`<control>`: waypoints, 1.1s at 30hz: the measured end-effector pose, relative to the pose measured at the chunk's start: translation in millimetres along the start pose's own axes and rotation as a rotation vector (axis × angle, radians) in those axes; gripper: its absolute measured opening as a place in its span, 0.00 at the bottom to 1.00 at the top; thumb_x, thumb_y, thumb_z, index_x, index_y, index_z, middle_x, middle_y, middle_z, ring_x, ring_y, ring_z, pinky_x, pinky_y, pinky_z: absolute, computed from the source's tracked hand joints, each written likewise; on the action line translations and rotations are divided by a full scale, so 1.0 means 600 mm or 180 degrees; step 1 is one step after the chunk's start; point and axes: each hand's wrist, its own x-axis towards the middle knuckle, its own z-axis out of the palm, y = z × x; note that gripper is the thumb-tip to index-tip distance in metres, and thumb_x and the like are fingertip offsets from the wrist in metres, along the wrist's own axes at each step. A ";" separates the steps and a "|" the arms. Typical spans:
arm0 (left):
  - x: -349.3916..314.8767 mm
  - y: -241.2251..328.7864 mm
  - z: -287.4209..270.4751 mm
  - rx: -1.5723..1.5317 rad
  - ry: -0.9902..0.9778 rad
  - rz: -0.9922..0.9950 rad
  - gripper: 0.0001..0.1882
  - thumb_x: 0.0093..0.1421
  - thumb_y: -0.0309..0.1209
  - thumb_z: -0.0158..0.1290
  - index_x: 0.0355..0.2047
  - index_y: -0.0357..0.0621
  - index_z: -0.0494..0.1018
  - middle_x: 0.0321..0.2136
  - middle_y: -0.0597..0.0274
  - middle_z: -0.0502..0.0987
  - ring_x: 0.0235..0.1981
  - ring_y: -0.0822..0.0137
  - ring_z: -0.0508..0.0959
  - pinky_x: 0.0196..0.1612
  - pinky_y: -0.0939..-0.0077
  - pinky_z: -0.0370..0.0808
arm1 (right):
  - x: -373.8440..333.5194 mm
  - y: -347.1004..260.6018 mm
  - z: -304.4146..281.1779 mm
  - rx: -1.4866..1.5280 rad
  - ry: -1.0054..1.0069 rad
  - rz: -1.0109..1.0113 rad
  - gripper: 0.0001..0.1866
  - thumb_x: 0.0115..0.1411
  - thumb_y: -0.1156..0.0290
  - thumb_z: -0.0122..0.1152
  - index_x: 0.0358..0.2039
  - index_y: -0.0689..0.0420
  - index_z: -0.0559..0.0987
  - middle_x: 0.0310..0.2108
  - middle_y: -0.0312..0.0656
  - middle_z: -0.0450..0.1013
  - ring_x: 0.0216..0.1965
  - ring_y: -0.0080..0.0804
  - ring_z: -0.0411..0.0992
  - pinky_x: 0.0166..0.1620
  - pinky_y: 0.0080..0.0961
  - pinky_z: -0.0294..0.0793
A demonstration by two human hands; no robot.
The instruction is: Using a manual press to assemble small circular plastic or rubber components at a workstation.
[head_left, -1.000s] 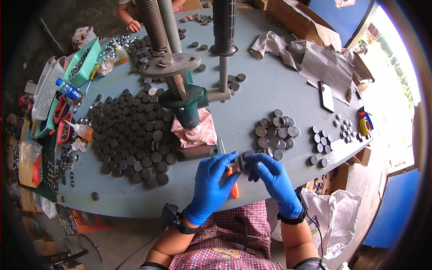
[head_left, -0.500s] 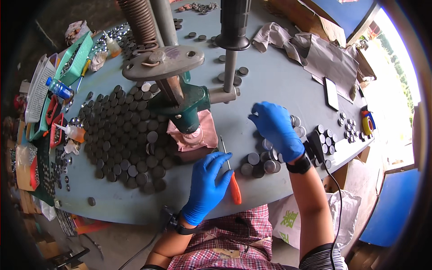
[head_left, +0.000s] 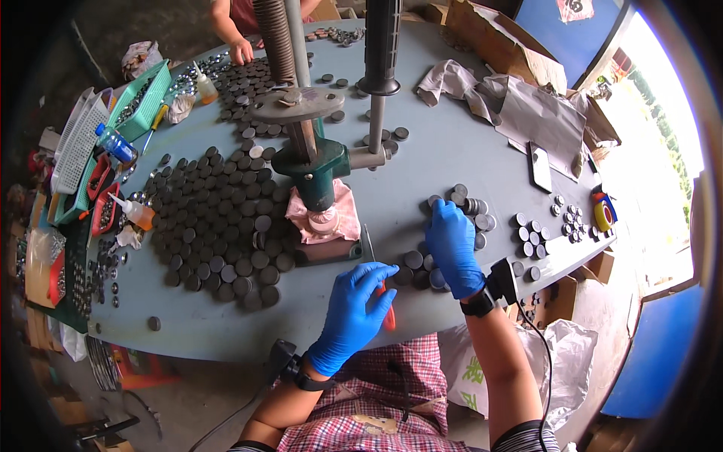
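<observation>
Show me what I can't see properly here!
In the head view:
Whether the right hand holds anything: its back hides the fingertips.
Part of the orange screwdriver handle: the left hand hides it.
Top of the press, head of the other person: cut off by the upper edge.
Pieces in the green basket: too small.

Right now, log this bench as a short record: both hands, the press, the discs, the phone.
Left hand: blue-gloved, loosely curled over an orange-handled screwdriver; contact unclear
Right hand: blue-gloved, over a small disc cluster; grip hidden
Green press: upright, pink cloth beneath
Large disc pile: dark, left of the press
Smartphone: flat, beside crumpled grey paper
</observation>
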 end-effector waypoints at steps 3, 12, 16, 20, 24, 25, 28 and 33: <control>-0.003 0.008 0.001 -0.0056 -0.0032 -0.0004 0.20 0.55 0.21 0.58 0.49 0.42 0.74 0.41 0.59 0.75 0.37 0.62 0.76 0.47 0.68 0.72 | 0.001 0.014 -0.009 0.0327 0.0002 0.0227 0.11 0.55 0.74 0.60 0.39 0.62 0.75 0.34 0.49 0.75 0.31 0.44 0.78 0.32 0.33 0.78; -0.002 0.020 -0.005 -0.0099 0.0180 0.0104 0.27 0.52 0.22 0.63 0.53 0.43 0.72 0.38 0.60 0.72 0.36 0.64 0.72 0.44 0.71 0.71 | -0.120 -0.089 -0.135 0.6314 -0.1848 0.1545 0.17 0.66 0.71 0.54 0.54 0.62 0.73 0.41 0.40 0.77 0.42 0.26 0.76 0.47 0.23 0.76; 0.002 0.030 -0.022 0.0222 0.0156 0.0314 0.26 0.50 0.24 0.64 0.51 0.45 0.74 0.37 0.61 0.72 0.36 0.63 0.72 0.43 0.70 0.71 | -0.137 -0.084 -0.135 0.5386 -0.1416 0.1012 0.15 0.61 0.78 0.53 0.49 0.64 0.75 0.40 0.40 0.77 0.43 0.27 0.75 0.50 0.22 0.73; 0.000 0.027 -0.028 0.0411 0.0284 0.0225 0.26 0.49 0.25 0.65 0.51 0.45 0.74 0.38 0.62 0.72 0.35 0.63 0.72 0.43 0.69 0.71 | -0.162 -0.059 -0.110 0.4367 -0.0841 -0.0001 0.19 0.42 0.96 0.42 0.25 0.64 0.80 0.34 0.43 0.77 0.39 0.29 0.75 0.46 0.25 0.73; 0.002 0.019 -0.025 0.0463 0.0261 0.0200 0.26 0.49 0.26 0.65 0.51 0.45 0.74 0.38 0.62 0.73 0.35 0.64 0.72 0.44 0.70 0.70 | -0.176 -0.053 -0.121 0.4542 -0.1850 -0.0020 0.21 0.41 0.95 0.40 0.26 0.64 0.80 0.31 0.44 0.77 0.35 0.30 0.76 0.44 0.24 0.74; 0.003 0.018 -0.025 0.0455 0.0253 0.0193 0.26 0.49 0.26 0.65 0.51 0.45 0.74 0.38 0.62 0.73 0.35 0.64 0.72 0.44 0.70 0.70 | -0.178 -0.059 -0.119 0.4731 -0.1716 0.0464 0.20 0.45 0.94 0.42 0.32 0.63 0.80 0.32 0.44 0.77 0.36 0.29 0.76 0.44 0.24 0.74; 0.006 0.010 -0.026 0.0373 0.0226 0.0134 0.25 0.49 0.26 0.65 0.50 0.45 0.75 0.38 0.62 0.74 0.36 0.62 0.72 0.45 0.68 0.70 | -0.154 -0.101 -0.140 0.5018 -0.1433 0.1097 0.17 0.53 0.89 0.49 0.41 0.62 0.79 0.32 0.42 0.78 0.37 0.27 0.76 0.43 0.25 0.75; 0.010 -0.019 0.001 0.0462 0.0157 -0.0180 0.25 0.52 0.26 0.63 0.52 0.44 0.73 0.40 0.60 0.74 0.38 0.60 0.73 0.47 0.66 0.69 | -0.071 -0.079 -0.070 0.2696 -0.0687 -0.0235 0.13 0.56 0.71 0.65 0.42 0.60 0.79 0.33 0.45 0.79 0.34 0.37 0.79 0.39 0.29 0.78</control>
